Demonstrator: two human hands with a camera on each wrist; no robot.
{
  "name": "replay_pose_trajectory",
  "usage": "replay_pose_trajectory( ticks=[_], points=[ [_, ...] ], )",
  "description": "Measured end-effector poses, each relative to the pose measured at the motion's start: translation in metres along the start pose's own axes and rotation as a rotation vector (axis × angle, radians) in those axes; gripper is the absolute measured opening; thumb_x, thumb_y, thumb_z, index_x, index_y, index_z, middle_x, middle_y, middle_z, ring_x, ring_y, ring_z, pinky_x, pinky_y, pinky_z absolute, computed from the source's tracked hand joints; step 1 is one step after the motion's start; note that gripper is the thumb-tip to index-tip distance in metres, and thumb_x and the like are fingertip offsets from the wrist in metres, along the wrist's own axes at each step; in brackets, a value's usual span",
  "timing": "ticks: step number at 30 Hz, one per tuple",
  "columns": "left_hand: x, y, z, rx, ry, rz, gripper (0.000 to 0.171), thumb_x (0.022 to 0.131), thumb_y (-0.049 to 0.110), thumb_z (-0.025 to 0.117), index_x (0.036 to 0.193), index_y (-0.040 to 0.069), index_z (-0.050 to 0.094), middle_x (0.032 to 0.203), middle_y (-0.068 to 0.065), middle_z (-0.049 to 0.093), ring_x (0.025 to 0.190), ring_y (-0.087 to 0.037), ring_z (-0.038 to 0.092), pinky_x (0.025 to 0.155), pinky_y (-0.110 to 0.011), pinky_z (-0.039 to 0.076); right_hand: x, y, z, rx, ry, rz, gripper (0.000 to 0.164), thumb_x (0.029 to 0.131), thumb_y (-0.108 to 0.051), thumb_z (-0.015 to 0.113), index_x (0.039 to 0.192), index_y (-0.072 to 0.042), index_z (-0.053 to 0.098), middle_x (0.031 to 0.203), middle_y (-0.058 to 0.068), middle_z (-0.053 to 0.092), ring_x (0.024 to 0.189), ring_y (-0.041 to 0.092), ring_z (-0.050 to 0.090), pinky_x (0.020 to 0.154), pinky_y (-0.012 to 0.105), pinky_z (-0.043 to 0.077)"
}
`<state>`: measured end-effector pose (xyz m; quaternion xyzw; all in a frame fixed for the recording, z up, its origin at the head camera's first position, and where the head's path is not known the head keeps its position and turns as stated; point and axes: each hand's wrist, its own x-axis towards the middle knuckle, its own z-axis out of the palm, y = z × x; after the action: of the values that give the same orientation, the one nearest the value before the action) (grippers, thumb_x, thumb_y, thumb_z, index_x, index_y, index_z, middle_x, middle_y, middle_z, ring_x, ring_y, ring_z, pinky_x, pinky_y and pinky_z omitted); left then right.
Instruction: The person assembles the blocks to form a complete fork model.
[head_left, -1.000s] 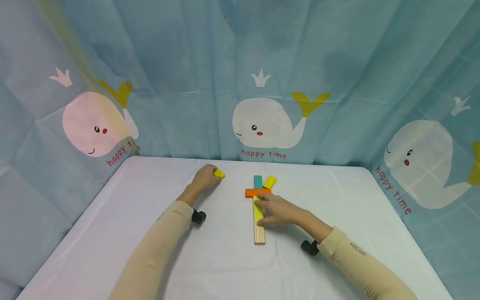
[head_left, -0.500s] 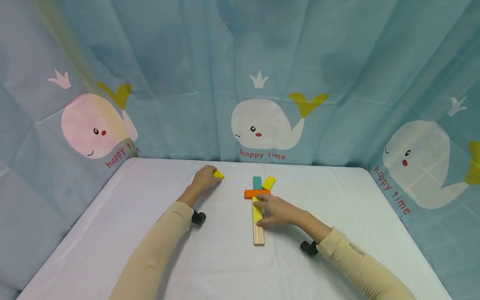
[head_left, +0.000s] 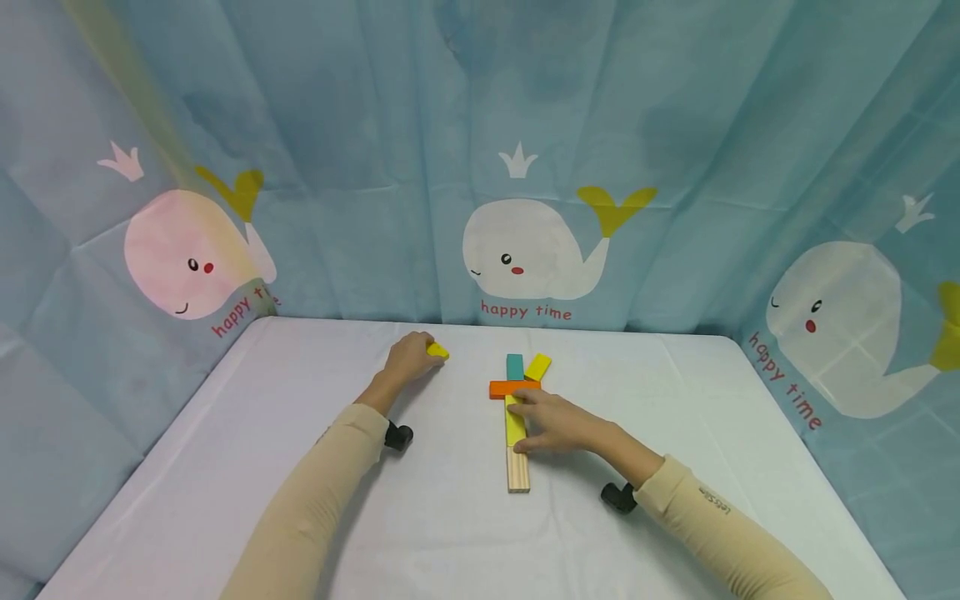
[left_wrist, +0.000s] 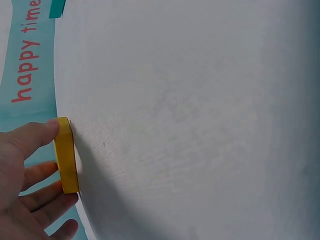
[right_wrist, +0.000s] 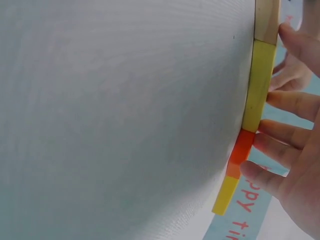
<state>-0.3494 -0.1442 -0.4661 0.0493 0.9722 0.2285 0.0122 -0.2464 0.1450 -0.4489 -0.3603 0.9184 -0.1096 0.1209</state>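
My left hand (head_left: 408,357) pinches a yellow block (left_wrist: 66,155) between thumb and fingers near the table's far edge. At mid-table several blocks lie in a line: a plain wood block (head_left: 517,472), a yellow block (head_left: 513,425), then an orange block (head_left: 498,390) set crosswise. Beyond the orange one are a teal block (head_left: 514,367) and a slanted yellow block (head_left: 537,367). Spread across the line from its right side, my right hand (head_left: 562,421) touches the tops. In the right wrist view its thumb is at the wood block, its fingertips along the yellow and orange blocks.
A white cloth covers the table (head_left: 450,533). Blue curtains (head_left: 360,242) with whale prints hang behind it and at both sides. Small black devices (head_left: 618,497) sit at both wrists.
The blocks and both hands hold their places; the head view has only shifted slightly. My left hand keeps its grip on the yellow block.
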Motion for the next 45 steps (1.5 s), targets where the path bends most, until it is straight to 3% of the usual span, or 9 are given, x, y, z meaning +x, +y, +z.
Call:
replay_pose_trajectory(
  ticks=[5,18,24,45],
  points=[
    [-0.002,-0.001,0.0,-0.003,0.009,0.02,0.051,0.087,0.025,0.072,0.127,-0.005,0.059,0.117,-0.019,0.063,0.1,-0.028,0.058,0.091,-0.041,0.048,0.001,0.0,0.001,0.013,-0.009,0.006,0.067,0.086,-0.043,0.071,0.142,-0.011,0.051,0.152,0.012,0.041,0.14,0.029,0.039,0.112,0.046,0.04],
    [-0.001,0.001,0.0,-0.064,0.011,-0.005,0.053,0.086,0.027,0.072,0.126,-0.004,0.06,0.121,-0.019,0.062,0.102,-0.03,0.057,0.093,-0.042,0.047,0.001,-0.001,0.0,-0.008,-0.009,0.007,0.066,0.087,-0.043,0.071,0.141,-0.011,0.052,0.152,0.012,0.042,0.14,0.029,0.04,0.112,0.046,0.04],
    [0.002,0.009,0.006,-0.11,-0.014,-0.027,0.056,0.085,0.029,0.073,0.129,-0.002,0.059,0.123,-0.018,0.062,0.103,-0.029,0.056,0.095,-0.041,0.046,0.001,0.0,0.0,-0.005,-0.011,0.015,0.066,0.087,-0.043,0.071,0.141,-0.012,0.052,0.152,0.011,0.042,0.14,0.028,0.039,0.112,0.046,0.04],
    [-0.001,0.041,0.015,-0.106,-0.053,-0.029,0.057,0.083,0.034,0.075,0.129,0.002,0.06,0.124,-0.013,0.063,0.103,-0.026,0.055,0.098,-0.04,0.047,0.003,0.002,0.002,0.01,0.002,0.012,0.065,0.086,-0.043,0.072,0.14,-0.012,0.053,0.151,0.011,0.042,0.139,0.028,0.041,0.11,0.045,0.042]
  ],
)
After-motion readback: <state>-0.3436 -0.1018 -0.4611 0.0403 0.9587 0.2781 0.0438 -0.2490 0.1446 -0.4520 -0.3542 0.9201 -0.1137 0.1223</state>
